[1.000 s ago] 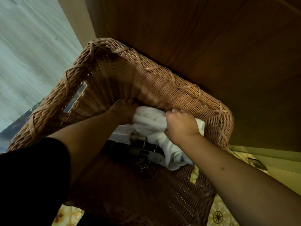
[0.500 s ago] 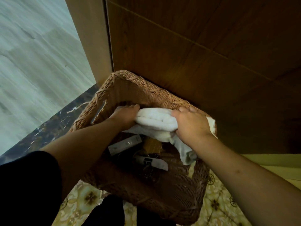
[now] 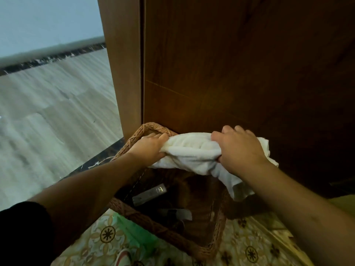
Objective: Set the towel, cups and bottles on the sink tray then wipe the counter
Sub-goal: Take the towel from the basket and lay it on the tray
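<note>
A bunched white towel (image 3: 194,152) hangs above a brown wicker basket (image 3: 167,237) on the floor. My left hand (image 3: 149,146) grips the towel's left end and my right hand (image 3: 238,148) grips its right part; a loose corner droops below my right wrist. Inside the dark basket lie small bottles (image 3: 151,192) with pale labels, one near the left wall and another (image 3: 178,215) lower down. No cups, sink tray or counter are in view.
A dark wooden door or cabinet front (image 3: 240,73) rises right behind the basket. The floor under the basket is patterned yellow tile (image 3: 249,248); a pale wood-look floor (image 3: 53,116) stretches to the left past a dark marble threshold (image 3: 103,160).
Both hands have lifted the towel from inside the basket to above its far rim. The view has pulled back and up, so the basket looks smaller and lower.
</note>
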A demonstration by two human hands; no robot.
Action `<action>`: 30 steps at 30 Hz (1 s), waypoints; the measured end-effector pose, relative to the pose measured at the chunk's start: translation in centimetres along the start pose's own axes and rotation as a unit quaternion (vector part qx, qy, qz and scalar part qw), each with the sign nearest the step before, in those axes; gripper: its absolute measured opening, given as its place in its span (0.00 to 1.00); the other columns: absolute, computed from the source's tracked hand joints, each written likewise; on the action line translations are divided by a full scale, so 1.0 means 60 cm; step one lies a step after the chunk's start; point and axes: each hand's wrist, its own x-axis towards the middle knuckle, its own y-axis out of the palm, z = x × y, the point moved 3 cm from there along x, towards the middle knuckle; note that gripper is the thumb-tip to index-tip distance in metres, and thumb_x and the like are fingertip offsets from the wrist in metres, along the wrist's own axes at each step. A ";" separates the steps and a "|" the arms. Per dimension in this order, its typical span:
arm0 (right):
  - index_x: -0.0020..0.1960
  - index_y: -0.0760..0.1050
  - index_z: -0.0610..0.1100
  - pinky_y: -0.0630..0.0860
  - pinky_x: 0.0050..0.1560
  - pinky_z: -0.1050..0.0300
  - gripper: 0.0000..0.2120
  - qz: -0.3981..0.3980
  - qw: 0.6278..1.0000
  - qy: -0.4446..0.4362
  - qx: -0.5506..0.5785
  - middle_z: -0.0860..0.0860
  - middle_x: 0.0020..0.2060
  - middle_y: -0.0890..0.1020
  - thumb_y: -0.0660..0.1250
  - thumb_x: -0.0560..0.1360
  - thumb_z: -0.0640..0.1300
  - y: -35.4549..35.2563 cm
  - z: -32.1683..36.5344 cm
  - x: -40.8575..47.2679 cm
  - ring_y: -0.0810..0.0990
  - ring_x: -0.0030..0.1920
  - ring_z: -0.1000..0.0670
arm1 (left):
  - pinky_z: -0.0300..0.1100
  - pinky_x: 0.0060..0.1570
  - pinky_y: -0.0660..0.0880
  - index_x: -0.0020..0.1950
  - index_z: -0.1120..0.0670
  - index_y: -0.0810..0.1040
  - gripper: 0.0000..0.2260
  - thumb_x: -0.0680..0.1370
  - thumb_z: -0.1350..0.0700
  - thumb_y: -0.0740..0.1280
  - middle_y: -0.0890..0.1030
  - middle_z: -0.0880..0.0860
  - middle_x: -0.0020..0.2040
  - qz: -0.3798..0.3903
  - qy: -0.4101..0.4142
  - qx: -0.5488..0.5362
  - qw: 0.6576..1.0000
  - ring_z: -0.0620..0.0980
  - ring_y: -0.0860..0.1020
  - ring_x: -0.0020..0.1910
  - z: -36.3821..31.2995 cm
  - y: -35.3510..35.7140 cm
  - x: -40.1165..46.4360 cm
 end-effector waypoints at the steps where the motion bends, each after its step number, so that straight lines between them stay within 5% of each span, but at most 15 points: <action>1: 0.69 0.67 0.54 0.72 0.61 0.47 0.27 -0.013 1.000 -0.010 0.001 0.49 0.61 0.76 0.73 0.74 0.49 -0.011 -0.008 -0.010 0.74 0.62 0.44 | 0.52 0.55 0.74 0.64 0.49 0.67 0.20 0.76 0.44 0.67 0.78 0.53 0.62 -0.015 -0.001 0.008 1.000 0.56 0.76 0.61 -0.011 -0.016 -0.009; 5: 0.65 0.69 0.53 0.72 0.58 0.48 0.23 -0.086 0.995 -0.053 0.020 0.49 0.59 0.77 0.73 0.74 0.47 -0.058 -0.038 -0.053 0.74 0.60 0.44 | 0.53 0.60 0.76 0.69 0.49 0.69 0.24 0.77 0.43 0.68 0.77 0.52 0.66 -0.069 -0.034 0.020 0.997 0.55 0.75 0.64 -0.067 -0.083 -0.060; 10: 0.59 0.70 0.52 0.68 0.49 0.50 0.17 -0.182 0.975 -0.121 0.042 0.49 0.53 0.76 0.72 0.73 0.45 -0.111 -0.056 -0.114 0.74 0.55 0.44 | 0.50 0.50 0.75 0.64 0.52 0.74 0.18 0.76 0.47 0.70 0.82 0.54 0.57 -0.161 -0.098 0.053 0.981 0.56 0.79 0.55 -0.139 -0.164 -0.162; 16: 0.57 0.70 0.53 0.63 0.44 0.53 0.17 -0.251 0.941 -0.220 0.059 0.49 0.51 0.76 0.73 0.72 0.47 -0.177 -0.012 -0.174 0.71 0.49 0.47 | 0.47 0.49 0.75 0.65 0.51 0.75 0.20 0.77 0.42 0.65 0.82 0.52 0.56 -0.234 -0.195 0.105 0.947 0.52 0.78 0.54 -0.197 -0.232 -0.351; 23: 0.60 0.72 0.54 0.64 0.44 0.55 0.19 -0.285 0.876 -0.378 0.093 0.50 0.52 0.78 0.74 0.73 0.54 -0.242 0.189 -0.257 0.66 0.44 0.52 | 0.42 0.45 0.74 0.60 0.48 0.76 0.15 0.76 0.44 0.70 0.81 0.49 0.52 -0.266 -0.350 0.127 0.889 0.46 0.76 0.47 -0.225 -0.269 -0.663; 30: 0.64 0.72 0.55 0.73 0.53 0.52 0.21 -0.286 0.787 -0.536 0.105 0.51 0.56 0.79 0.72 0.74 0.58 -0.299 0.483 -0.430 0.74 0.50 0.51 | 0.48 0.42 0.77 0.55 0.46 0.77 0.12 0.74 0.47 0.72 0.82 0.48 0.49 -0.276 -0.503 0.132 0.808 0.50 0.79 0.47 -0.280 -0.265 -1.058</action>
